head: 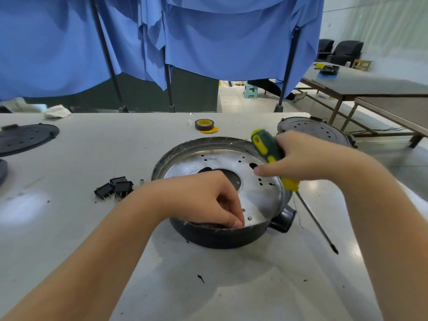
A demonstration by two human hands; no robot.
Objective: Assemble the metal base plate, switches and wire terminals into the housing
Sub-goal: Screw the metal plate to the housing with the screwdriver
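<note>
We read this as the plate-fastening step: the metal base plate [252, 193] already sits inside the dark round housing [222, 235] at the middle of the table [69, 228], shiny face up, with a large central cut-out and many small holes. The left hand [203, 198] reaches in over the near rim, its fingertips [237, 222] bunched together and pressed down at the plate's near edge, just beside a small hole; whether they pinch a screw we cannot tell, since nothing shows between them. The right hand [301, 158] is wrapped around the green-and-yellow handle of a screwdriver [273, 156] above the plate's right side, the shaft slanting down and to the near right, its tip hanging outside the housing and well away from any hole. The switches [114, 187], three black ones, lie loose in a cluster on the table to the left of the housing, not yet fitted, with a single loose screw [141, 181] just to their right. No wire terminals are in sight. Our judgement: the next move calls for swinging the driver tip in over the hole by the left fingertips, standing it upright there, and keeping the plate from shifting.
</note>
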